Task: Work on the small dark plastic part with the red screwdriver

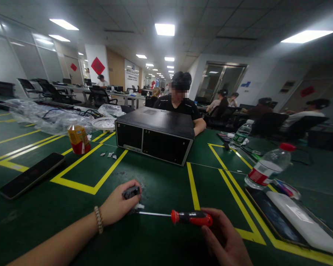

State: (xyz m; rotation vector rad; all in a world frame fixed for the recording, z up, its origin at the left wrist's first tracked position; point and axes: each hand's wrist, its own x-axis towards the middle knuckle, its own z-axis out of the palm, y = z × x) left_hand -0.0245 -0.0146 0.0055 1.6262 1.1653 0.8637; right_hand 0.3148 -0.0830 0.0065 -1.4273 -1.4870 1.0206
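Observation:
In the head view my left hand (124, 201), with a beaded bracelet (98, 220) at the wrist, grips a small dark part (131, 192) between thumb and fingers; its exact kind is unclear. A red and black screwdriver (191, 218) lies level, its handle end held by the fingers of my right hand (224, 234). The screwdriver's shaft points left, and its tip reaches just below my left hand. A small white piece (139, 206) shows beside my left thumb, next to the tip. Both hands are low over the green table (161, 184).
A black computer case (166, 146) stands ahead, with a person (177, 98) behind it. Left are a drink bottle (79, 136), a phone (33, 173), a white basket (103, 123) and plastic wrap (52, 114). Right are water bottles (270, 166) and a white slab-like device (302, 220).

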